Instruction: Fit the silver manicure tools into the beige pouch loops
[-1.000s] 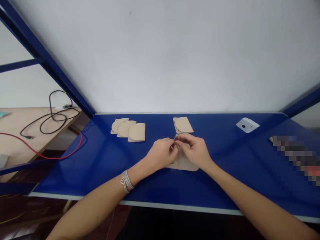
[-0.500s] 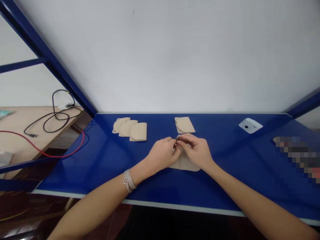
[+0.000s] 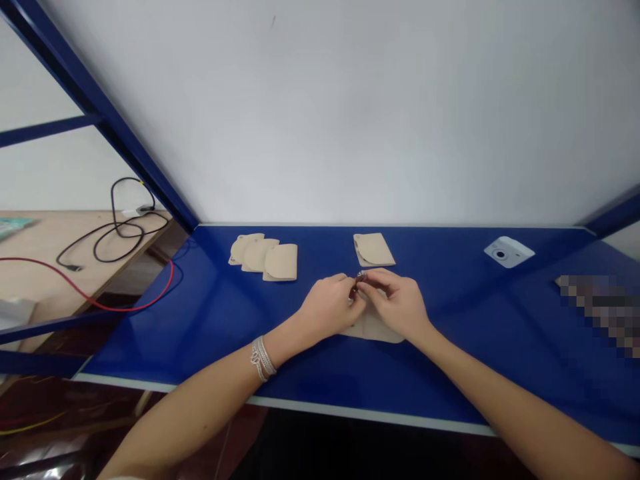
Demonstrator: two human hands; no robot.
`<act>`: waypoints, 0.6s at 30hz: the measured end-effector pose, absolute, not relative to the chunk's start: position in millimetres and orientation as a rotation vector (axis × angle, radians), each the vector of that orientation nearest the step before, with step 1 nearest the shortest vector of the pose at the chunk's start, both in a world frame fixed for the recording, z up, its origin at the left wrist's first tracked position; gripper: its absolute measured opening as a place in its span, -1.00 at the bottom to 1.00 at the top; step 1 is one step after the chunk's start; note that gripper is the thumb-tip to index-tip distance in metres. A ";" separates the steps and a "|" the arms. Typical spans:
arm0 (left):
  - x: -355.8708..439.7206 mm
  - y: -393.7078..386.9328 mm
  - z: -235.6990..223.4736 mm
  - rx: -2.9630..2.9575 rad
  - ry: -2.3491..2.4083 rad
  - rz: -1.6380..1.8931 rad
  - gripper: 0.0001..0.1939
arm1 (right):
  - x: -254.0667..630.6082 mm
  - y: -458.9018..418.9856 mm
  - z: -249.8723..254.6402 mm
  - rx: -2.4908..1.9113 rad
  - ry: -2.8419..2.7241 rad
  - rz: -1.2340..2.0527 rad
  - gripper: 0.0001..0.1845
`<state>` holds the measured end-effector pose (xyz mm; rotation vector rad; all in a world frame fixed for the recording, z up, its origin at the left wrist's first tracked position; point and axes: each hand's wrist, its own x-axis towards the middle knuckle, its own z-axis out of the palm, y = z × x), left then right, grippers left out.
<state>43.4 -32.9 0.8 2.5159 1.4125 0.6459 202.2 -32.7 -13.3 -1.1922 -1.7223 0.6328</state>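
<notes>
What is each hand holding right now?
Left hand: closed, fingertips pinching a small metal piece.
Right hand: closed, pinching the same piece.

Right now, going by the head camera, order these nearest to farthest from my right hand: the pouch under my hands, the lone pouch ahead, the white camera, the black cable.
From your right hand:
1. Pouch under your hands, directly beneath it.
2. Lone pouch, straight ahead.
3. White camera, off to the right.
4. Black cable, far left.
</notes>
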 end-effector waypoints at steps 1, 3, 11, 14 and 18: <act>44.0 -33.6 1.8 2.514 1.429 0.635 -0.83 | 201.6 -33.7 -13.4 -1.197 -1.723 0.615 -0.87; 45.5 -35.4 3.4 2.504 1.479 0.615 -0.82 | 199.9 -36.3 -13.6 -1.202 -1.730 0.564 -0.87; 50.2 -37.7 -0.2 2.448 1.597 0.670 -0.78 | 192.6 -40.6 -12.7 -1.290 -1.643 0.484 -0.84; 49.8 -35.6 -1.0 2.437 1.583 0.677 -0.76 | 192.2 -38.4 -14.8 -1.313 -1.598 0.566 -0.80; 48.0 -32.2 -0.3 2.411 1.547 0.716 -0.77 | 192.8 -36.9 -17.5 -1.297 -1.572 0.594 -0.77</act>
